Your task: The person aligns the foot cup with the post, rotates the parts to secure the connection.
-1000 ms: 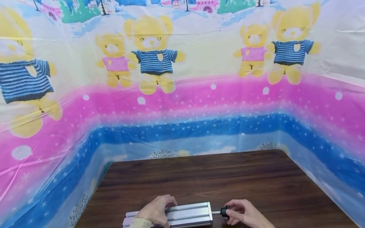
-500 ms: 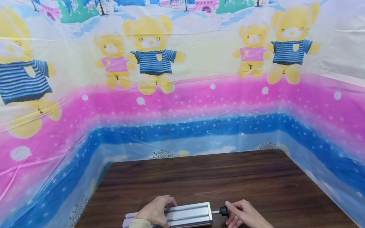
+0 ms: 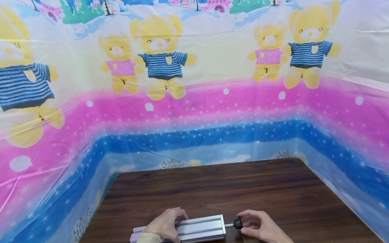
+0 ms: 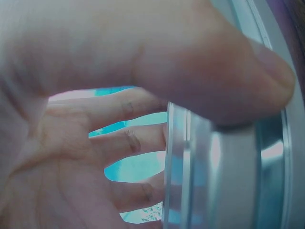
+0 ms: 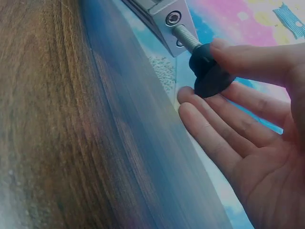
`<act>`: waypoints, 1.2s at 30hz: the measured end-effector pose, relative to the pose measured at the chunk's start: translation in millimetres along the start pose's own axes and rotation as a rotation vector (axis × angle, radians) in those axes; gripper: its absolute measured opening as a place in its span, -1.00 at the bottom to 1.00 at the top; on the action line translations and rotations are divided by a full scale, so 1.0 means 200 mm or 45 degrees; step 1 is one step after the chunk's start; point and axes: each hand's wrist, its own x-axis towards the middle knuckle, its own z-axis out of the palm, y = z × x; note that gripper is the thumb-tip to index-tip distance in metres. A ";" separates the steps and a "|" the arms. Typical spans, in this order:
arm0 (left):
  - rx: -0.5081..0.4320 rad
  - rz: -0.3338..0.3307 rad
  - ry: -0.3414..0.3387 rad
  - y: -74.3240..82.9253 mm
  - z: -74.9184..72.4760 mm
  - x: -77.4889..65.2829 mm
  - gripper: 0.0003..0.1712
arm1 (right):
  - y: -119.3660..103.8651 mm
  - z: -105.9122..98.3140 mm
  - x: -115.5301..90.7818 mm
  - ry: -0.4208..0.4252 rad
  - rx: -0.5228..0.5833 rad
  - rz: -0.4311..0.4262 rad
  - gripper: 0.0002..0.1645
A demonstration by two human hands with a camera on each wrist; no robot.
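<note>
A silver aluminium profile (image 3: pixel 202 228) lies near the table's front edge. My left hand (image 3: pixel 165 223) grips it from above; in the left wrist view the thumb (image 4: pixel 228 76) crosses its near face and the other fingers reach its far side. From the end plate (image 5: pixel 178 24), a threaded rod (image 5: pixel 187 38) sticks out, bearing a black levelling foot (image 5: pixel 212 71). My right hand (image 3: pixel 261 225) holds that foot loosely at its rim: the thumb lies against it in the right wrist view, with the other fingers spread beneath and behind.
The dark wood-grain table (image 3: pixel 212 187) extends away behind both hands. Printed cloth (image 3: pixel 194 111) with bears and pink and blue bands hangs along its back and sides.
The right hand's fingers have shifted round the black foot, the thumb and fingertips spreading wider apart at its rim. The left hand and the profile stay in place.
</note>
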 end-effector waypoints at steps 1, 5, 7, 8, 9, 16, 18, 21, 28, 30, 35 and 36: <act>0.002 0.003 0.000 0.00 0.00 0.00 -0.40 | 0.00 0.00 0.00 0.003 -0.012 0.016 -0.41; 0.015 0.004 0.007 0.00 0.00 0.00 -0.40 | 0.01 0.00 0.01 0.008 -0.009 0.085 -0.45; 0.026 0.005 0.011 0.01 0.00 0.00 -0.40 | 0.01 0.00 0.02 0.002 0.026 0.106 -0.45; 0.027 0.004 0.013 0.01 0.00 0.00 -0.40 | 0.01 0.00 0.02 0.001 0.035 0.106 -0.45; 0.031 0.006 0.015 0.01 0.00 0.00 -0.39 | 0.01 0.00 0.02 -0.002 0.039 0.107 -0.46; 0.034 0.039 0.037 0.01 0.01 0.00 -0.38 | 0.01 0.03 0.01 0.016 -0.013 0.143 -0.46; 0.036 0.051 0.040 0.01 0.01 -0.01 -0.37 | 0.02 0.03 0.01 0.027 -0.023 0.170 -0.41; 0.033 0.046 0.036 0.01 0.00 -0.01 -0.37 | 0.02 0.03 0.02 0.034 -0.039 0.204 -0.33; 0.008 -0.007 0.019 0.02 0.00 0.00 -0.38 | 0.01 0.00 0.00 0.030 -0.020 0.130 -0.39; 0.018 -0.005 0.019 0.02 0.01 0.00 -0.38 | 0.01 0.00 0.00 0.017 -0.046 0.069 -0.38; 0.020 0.005 0.012 0.02 0.00 0.01 -0.37 | 0.01 -0.02 0.00 -0.007 -0.062 0.016 -0.45; 0.020 0.007 0.009 0.02 0.00 0.02 -0.36 | 0.00 -0.02 0.00 -0.012 -0.059 0.015 -0.46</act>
